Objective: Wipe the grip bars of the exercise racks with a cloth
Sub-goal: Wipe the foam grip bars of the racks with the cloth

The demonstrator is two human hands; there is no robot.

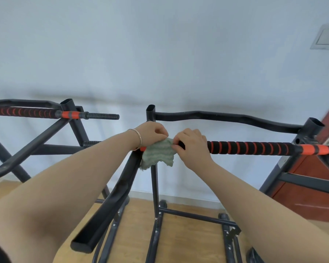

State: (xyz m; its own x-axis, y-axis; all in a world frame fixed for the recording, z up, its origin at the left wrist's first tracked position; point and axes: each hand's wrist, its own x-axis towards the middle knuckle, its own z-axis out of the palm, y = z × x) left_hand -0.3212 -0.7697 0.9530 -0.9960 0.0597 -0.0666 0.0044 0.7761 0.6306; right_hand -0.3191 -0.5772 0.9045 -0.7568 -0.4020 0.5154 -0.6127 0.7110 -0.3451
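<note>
A pale green cloth (pixel 160 153) hangs draped over the left end of the black-and-orange grip bar (pixel 251 148) of the right exercise rack (pixel 226 117). My left hand (pixel 152 132), with a bracelet at the wrist, pinches the cloth's upper left edge. My right hand (pixel 193 147) pinches the cloth's right edge and lies over the bar. A second grip bar (pixel 27 112) with the same black-and-orange foam runs along the left rack (pixel 70 130), away from both hands.
Black steel struts and legs of both racks cross below my arms (pixel 122 188). A white wall stands close behind. A red-brown wooden door (pixel 319 190) is at the right. The floor is light wood (pixel 188 242).
</note>
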